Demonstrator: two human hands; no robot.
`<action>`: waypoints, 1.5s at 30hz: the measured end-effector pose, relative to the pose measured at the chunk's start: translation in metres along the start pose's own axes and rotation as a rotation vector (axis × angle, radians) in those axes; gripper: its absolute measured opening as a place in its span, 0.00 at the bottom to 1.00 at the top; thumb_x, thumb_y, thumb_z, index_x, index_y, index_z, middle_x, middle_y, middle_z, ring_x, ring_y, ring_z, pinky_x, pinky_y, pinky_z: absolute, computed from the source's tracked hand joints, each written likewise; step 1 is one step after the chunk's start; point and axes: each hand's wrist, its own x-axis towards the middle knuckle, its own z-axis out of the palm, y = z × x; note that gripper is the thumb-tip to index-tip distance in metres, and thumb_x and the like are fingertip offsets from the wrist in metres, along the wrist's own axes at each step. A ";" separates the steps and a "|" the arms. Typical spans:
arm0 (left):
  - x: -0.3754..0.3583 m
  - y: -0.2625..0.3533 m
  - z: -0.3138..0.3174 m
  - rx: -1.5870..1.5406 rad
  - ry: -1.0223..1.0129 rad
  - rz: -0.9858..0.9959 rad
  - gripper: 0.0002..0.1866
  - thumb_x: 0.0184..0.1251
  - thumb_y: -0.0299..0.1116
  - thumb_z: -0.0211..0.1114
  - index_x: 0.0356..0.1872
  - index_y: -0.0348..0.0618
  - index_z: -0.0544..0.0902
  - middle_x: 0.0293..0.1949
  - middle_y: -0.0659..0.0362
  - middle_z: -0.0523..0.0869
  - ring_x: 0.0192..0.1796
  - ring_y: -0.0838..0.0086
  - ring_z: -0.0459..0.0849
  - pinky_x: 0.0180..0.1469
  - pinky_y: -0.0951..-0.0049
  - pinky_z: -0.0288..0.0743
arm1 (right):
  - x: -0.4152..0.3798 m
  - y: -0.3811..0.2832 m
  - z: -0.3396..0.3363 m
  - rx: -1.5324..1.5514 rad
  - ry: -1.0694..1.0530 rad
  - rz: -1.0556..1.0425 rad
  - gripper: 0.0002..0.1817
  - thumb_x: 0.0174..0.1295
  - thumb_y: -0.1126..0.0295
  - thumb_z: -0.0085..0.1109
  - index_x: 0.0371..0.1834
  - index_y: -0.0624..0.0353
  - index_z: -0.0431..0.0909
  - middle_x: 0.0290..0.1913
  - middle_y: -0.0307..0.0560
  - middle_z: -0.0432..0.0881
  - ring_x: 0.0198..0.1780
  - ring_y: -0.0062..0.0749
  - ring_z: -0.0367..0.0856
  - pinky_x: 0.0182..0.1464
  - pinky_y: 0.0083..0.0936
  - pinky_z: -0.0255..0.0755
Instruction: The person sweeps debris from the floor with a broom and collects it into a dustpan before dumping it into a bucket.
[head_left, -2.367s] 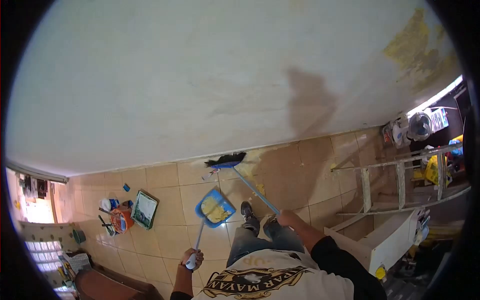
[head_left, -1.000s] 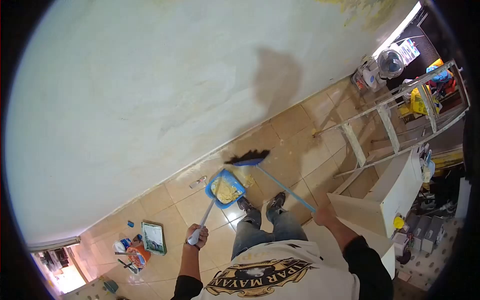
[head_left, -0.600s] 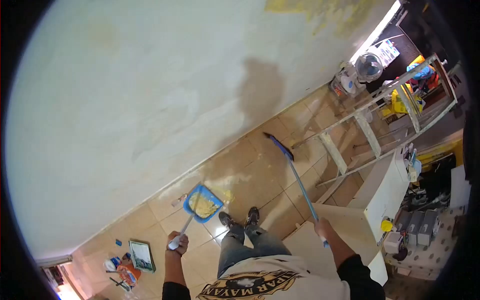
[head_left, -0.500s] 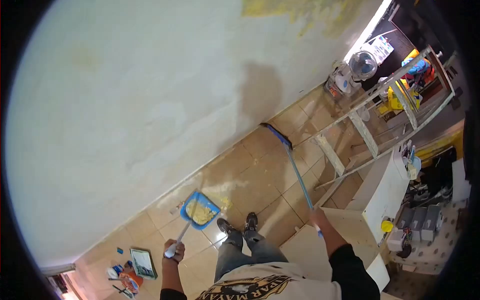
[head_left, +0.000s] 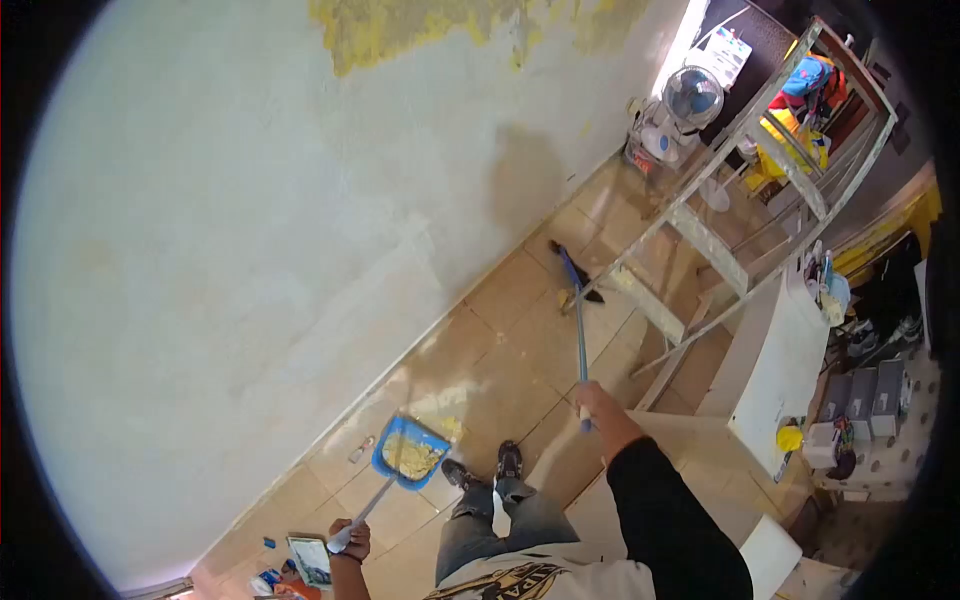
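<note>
Moved away from the blue dustpan (head_left: 432, 438), the broom (head_left: 571, 268) reached the floor near the ladder (head_left: 708, 246), its handle gripped by the right hand (head_left: 597, 402). The left hand (head_left: 352, 538) was closed around the handle of the dustpan, which held pale yellow debris (head_left: 411, 456) beside the shoes (head_left: 509, 460).

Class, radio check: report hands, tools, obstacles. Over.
Left hand gripping dustpan, yellowish debris inside. Right hand gripping broom, its head near ladder. Ladder could crowd it. Over.
</note>
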 end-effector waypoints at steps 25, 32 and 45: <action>-0.005 -0.022 -0.018 -0.021 -0.023 0.156 0.16 0.46 0.35 0.54 0.31 0.28 0.71 0.20 0.58 0.71 0.19 0.77 0.72 0.17 0.84 0.68 | -0.094 -0.077 0.032 0.536 -0.035 0.334 0.16 0.55 0.64 0.47 0.39 0.65 0.75 0.30 0.58 0.77 0.35 0.44 0.78 0.37 0.35 0.70; 0.015 0.003 -0.033 -0.079 -0.045 0.088 0.16 0.46 0.36 0.55 0.31 0.32 0.69 0.18 0.60 0.69 0.17 0.77 0.70 0.15 0.84 0.66 | -0.074 -0.118 0.061 0.328 -0.316 0.224 0.19 0.52 0.65 0.48 0.41 0.72 0.74 0.43 0.62 0.75 0.42 0.52 0.77 0.44 0.38 0.70; 0.038 0.081 -0.060 -0.187 -0.179 0.007 0.12 0.46 0.36 0.58 0.18 0.42 0.64 0.15 0.62 0.64 0.14 0.76 0.65 0.13 0.84 0.65 | -0.237 -0.335 0.021 0.674 -0.530 0.288 0.21 0.56 0.59 0.49 0.37 0.72 0.74 0.37 0.61 0.78 0.39 0.48 0.78 0.42 0.34 0.70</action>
